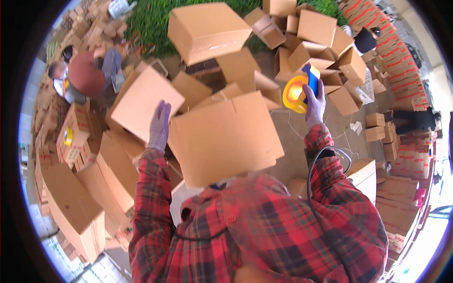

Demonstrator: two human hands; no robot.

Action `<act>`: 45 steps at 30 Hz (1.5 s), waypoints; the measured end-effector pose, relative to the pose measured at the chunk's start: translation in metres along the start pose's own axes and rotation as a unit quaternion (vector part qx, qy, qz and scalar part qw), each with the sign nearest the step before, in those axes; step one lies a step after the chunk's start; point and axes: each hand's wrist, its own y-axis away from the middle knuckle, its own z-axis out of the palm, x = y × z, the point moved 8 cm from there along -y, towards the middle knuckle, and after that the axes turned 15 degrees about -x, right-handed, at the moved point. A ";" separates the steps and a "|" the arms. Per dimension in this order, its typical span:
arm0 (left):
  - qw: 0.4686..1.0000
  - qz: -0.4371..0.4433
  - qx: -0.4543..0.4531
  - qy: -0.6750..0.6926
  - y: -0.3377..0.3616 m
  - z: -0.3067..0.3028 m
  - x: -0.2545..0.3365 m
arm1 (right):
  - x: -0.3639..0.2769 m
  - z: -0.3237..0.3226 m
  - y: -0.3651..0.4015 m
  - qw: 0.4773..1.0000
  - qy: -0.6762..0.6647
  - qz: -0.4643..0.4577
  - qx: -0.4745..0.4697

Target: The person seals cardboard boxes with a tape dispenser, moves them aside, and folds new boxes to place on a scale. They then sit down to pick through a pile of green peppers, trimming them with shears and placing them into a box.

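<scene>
My right hand [315, 104], in a pale glove, is closed round a blue tape dispenser [311, 78] loaded with a roll of yellow tape [286, 96]. Off to the left, my gloved left hand [159, 128] has its fingers stretched out, right at the edge of a cardboard box [147, 101]. Between my arms, close to my chest, stands a large brown carton [226, 137] with a broad panel facing up. Its lower edge meets the plaid shirt in this view.
A closed, taped carton [207, 30] sits ahead by the grass [146, 23]. Open boxes [311, 56] pile up at the front right, and long cartons [71, 200] lie on the left. One person [87, 75] is at the far left; another [413, 121] is at the right.
</scene>
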 end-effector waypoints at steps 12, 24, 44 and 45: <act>0.913 -0.379 -0.012 -0.151 0.179 0.004 -0.299 | 0.235 -0.037 0.145 0.921 -0.261 0.285 -0.046; 0.908 -0.363 0.208 -0.014 0.121 0.027 -0.335 | 0.367 -0.043 0.098 0.880 -0.334 0.337 -0.013; 0.954 0.040 0.257 0.147 0.119 -0.082 -0.190 | -0.136 0.208 0.154 0.558 0.398 -0.259 -0.681; 0.950 0.031 0.258 0.170 0.116 -0.074 -0.194 | -0.113 0.219 0.158 0.535 0.397 -0.223 -0.712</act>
